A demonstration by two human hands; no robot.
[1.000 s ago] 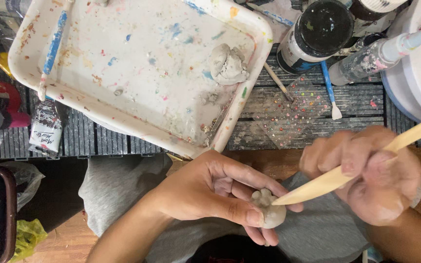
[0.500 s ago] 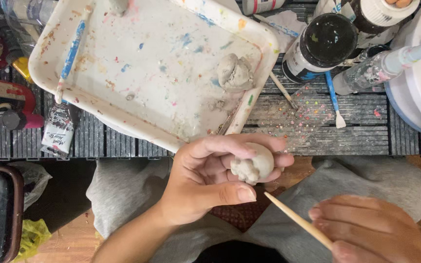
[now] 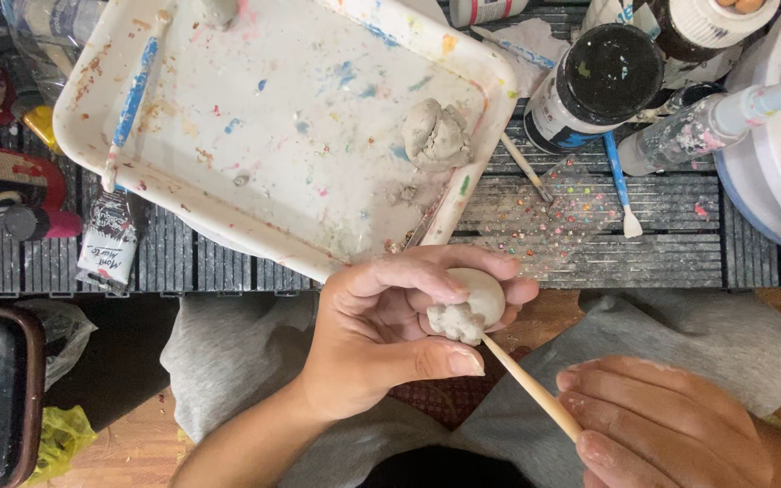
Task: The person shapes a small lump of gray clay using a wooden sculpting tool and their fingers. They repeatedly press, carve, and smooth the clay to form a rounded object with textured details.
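While my left hand [image 3: 390, 339] cups a smooth pale egg-shaped piece [image 3: 479, 296] over my lap, its fingers [image 3: 427, 280] curl over the top and the thumb presses in from below, so the piece is pinched between them. A lump of grey clay [image 3: 456, 321] sits stuck on the near side of that piece, just above my thumbnail. My right hand [image 3: 680, 429] is low at the corner of the view, fingers pressed together around a thin wooden stick [image 3: 531, 389]; the stick slants up to the left and its tip touches the underside of the grey lump. How my right thumb sits on the stick I cannot tell, since the hand hides it.

Beyond my knees lies the slatted dark counter [image 3: 589, 235], speckled with paint. On it rests a white tray [image 3: 264, 117] spattered with colour, holding a bigger wad of grey clay [image 3: 436, 136] near its right wall and a blue-handled brush [image 3: 133, 95] along its left rim. Right of the tray stand a black-lidded jar [image 3: 603, 81] and a small spray bottle [image 3: 707, 126], with a blue tool [image 3: 621, 185] lying between them.
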